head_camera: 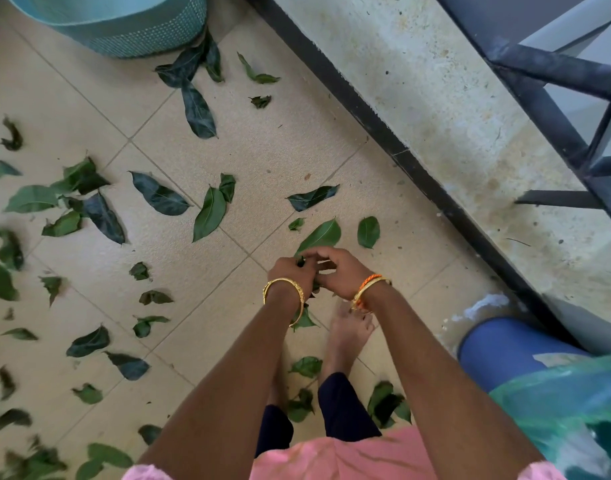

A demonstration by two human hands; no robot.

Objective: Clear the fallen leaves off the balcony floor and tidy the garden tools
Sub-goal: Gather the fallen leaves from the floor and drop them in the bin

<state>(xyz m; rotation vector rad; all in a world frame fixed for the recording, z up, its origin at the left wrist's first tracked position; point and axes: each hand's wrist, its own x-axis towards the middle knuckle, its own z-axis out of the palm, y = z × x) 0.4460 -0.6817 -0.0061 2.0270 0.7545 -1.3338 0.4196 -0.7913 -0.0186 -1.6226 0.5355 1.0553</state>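
No readable text, labels, brand names, numbers or signs appear anywhere in this view — nothing here carries legible writing.

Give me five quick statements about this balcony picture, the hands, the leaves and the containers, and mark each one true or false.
1. Both hands meet over the tiled floor. True: left hand and right hand are together.
2. The left hand holds leaves. True.
3. The floor is swept clean. False: many loose leaves lie scattered.
4. A teal basket stands at the top left. True.
5. The green plastic bag lies at the far left. False: it is at the lower right.
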